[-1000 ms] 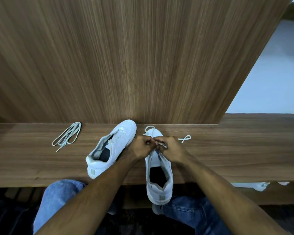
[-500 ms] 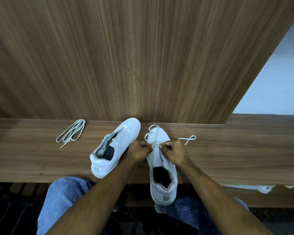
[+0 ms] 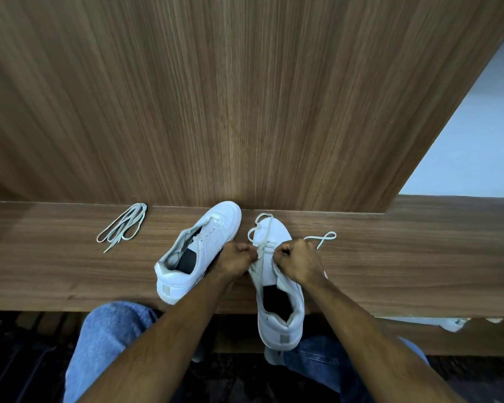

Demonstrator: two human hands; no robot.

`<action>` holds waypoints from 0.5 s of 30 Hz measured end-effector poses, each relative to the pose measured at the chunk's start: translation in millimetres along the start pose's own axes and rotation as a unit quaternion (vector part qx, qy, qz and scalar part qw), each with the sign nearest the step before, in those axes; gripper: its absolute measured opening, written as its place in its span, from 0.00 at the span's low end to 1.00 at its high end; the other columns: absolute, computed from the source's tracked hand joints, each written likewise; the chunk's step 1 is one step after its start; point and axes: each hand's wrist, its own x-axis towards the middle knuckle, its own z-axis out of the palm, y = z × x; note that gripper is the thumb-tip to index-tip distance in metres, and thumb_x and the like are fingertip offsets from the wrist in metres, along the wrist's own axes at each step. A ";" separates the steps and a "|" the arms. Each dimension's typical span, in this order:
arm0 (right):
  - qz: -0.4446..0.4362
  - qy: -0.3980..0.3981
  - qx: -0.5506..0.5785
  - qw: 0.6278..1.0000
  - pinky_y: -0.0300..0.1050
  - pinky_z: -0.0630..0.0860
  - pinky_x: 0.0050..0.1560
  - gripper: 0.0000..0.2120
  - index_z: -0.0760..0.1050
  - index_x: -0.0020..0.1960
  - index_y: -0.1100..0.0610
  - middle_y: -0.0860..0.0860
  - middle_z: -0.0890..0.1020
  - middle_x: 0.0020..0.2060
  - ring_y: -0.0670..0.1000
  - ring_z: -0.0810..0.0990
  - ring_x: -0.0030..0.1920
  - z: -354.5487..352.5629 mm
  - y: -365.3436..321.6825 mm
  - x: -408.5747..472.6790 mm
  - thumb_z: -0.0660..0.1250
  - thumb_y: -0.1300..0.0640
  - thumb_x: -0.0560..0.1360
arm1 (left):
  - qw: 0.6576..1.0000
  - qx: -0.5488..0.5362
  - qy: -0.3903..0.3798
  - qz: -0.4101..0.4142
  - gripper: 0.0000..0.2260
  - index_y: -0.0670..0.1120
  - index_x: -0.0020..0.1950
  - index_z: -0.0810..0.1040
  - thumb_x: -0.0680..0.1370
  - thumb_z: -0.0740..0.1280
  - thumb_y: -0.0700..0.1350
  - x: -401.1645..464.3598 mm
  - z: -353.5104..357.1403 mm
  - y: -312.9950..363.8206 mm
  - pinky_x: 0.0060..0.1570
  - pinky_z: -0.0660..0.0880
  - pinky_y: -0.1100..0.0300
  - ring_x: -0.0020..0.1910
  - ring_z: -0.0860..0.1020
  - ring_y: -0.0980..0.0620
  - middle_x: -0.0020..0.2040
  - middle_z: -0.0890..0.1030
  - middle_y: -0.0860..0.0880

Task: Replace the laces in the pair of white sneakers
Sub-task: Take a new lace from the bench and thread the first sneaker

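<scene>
Both hands [image 3: 266, 258] now drawn apart, pinching lace [image 3: 264, 228] across right sneaker [image 3: 280, 289], spare lace [image 3: 124, 225] lying far left

From my feed, a tall wood-grain panel [image 3: 216, 97] fills the view from 9 to 1 o'clock, its right edge slanting down toward 3. A matching wooden bench [image 3: 419, 271] runs straight across the middle. At 2 o'clock I see a pale, evenly lit wall [image 3: 477, 135]. Below the bench, around 7 o'clock, the floor [image 3: 18, 359] is dark and shadowed.
</scene>
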 end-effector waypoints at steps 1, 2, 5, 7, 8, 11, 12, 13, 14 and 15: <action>-0.003 -0.002 -0.001 1.000 0.40 0.65 0.34 0.13 0.71 0.25 0.52 0.51 0.75 0.26 0.54 0.76 0.33 0.0 -0.3 0.1 0.63 0.55 0.68 | 1.000 -0.003 -0.002 -0.001 0.13 0.46 0.31 0.80 0.72 0.66 0.33 -1.6 0.2 1.0 0.36 0.70 0.63 0.32 0.73 0.57 0.28 0.77 0.53; -0.008 -0.004 -0.004 1.000 0.41 0.66 0.34 0.13 0.71 0.26 0.51 0.50 0.75 0.26 0.54 0.77 0.33 -0.1 -0.7 0.3 0.63 0.55 0.68 | 1.000 -0.002 -0.004 0.000 0.12 0.46 0.32 0.80 0.73 0.66 0.33 -3.0 0.6 2.1 0.35 0.70 0.63 0.31 0.73 0.58 0.28 0.77 0.53; -0.019 -0.008 -0.034 0.999 0.43 0.71 0.37 0.08 0.77 0.33 0.52 0.52 0.81 0.33 0.57 0.78 0.38 1.1 -3.1 0.2 0.62 0.54 0.69 | 1.000 -0.001 -0.004 0.003 0.13 0.47 0.31 0.80 0.73 0.67 0.34 -5.7 0.2 3.6 0.33 0.69 0.64 0.30 0.73 0.58 0.27 0.77 0.55; -0.025 -0.008 -0.037 0.999 0.45 0.73 0.39 0.10 0.73 0.30 0.52 0.53 0.81 0.34 0.58 0.78 0.38 1.8 -4.1 0.8 0.62 0.54 0.69 | 1.000 -0.008 -0.006 0.002 0.12 0.47 0.32 0.81 0.73 0.67 0.35 -6.7 -0.4 4.7 0.35 0.70 0.64 0.32 0.74 0.57 0.30 0.78 0.53; -0.034 -0.008 -0.035 0.999 0.47 0.74 0.38 0.11 0.70 0.28 0.52 0.53 0.80 0.33 0.58 0.78 0.37 2.3 -4.1 1.0 0.61 0.54 0.69 | 1.000 -0.014 -0.007 -0.004 0.11 0.47 0.33 0.81 0.73 0.67 0.35 -7.1 -0.4 5.6 0.35 0.71 0.63 0.33 0.74 0.56 0.31 0.79 0.51; -0.068 -0.017 -0.036 0.997 0.47 0.72 0.38 0.12 0.74 0.32 0.53 0.51 0.81 0.35 0.56 0.78 0.39 2.7 -2.0 1.2 0.62 0.54 0.73 | 0.995 -0.087 -0.012 -0.046 0.06 0.44 0.39 0.80 0.76 0.67 0.39 -11.0 -0.2 8.8 0.30 0.72 0.64 0.30 0.75 0.54 0.33 0.79 0.49; -0.079 -0.019 -0.038 0.996 0.46 0.70 0.37 0.11 0.77 0.35 0.53 0.50 0.81 0.37 0.54 0.78 0.40 3.4 -2.0 0.9 0.62 0.54 0.75 | 0.991 -0.120 -0.018 -0.061 0.06 0.43 0.42 0.80 0.77 0.66 0.40 -13.2 0.2 10.3 0.28 0.72 0.65 0.28 0.76 0.55 0.32 0.79 0.49; -0.085 -0.017 -0.039 0.995 0.45 0.67 0.38 0.11 0.79 0.38 0.53 0.50 0.81 0.39 0.54 0.78 0.42 4.0 -2.3 0.3 0.62 0.54 0.76 | 0.989 -0.136 -0.020 -0.063 0.06 0.43 0.43 0.80 0.78 0.65 0.40 -14.5 0.7 11.7 0.26 0.72 0.66 0.26 0.76 0.56 0.31 0.79 0.49; -0.087 -0.014 -0.040 0.995 0.44 0.66 0.38 0.10 0.80 0.40 0.53 0.50 0.81 0.40 0.53 0.78 0.43 5.4 -2.9 0.0 0.62 0.54 0.76 | 0.991 -0.124 -0.019 -0.054 0.06 0.43 0.42 0.80 0.78 0.65 0.39 -13.4 2.2 11.7 0.25 0.71 0.66 0.25 0.75 0.56 0.30 0.79 0.49; -0.084 -0.010 -0.043 0.995 0.45 0.66 0.38 0.11 0.80 0.41 0.53 0.50 0.80 0.41 0.54 0.79 0.44 7.0 -3.8 -0.9 0.61 0.54 0.76 | 0.994 -0.096 -0.014 -0.040 0.07 0.42 0.40 0.79 0.78 0.66 0.38 -12.3 3.9 12.1 0.24 0.71 0.67 0.26 0.74 0.56 0.30 0.78 0.48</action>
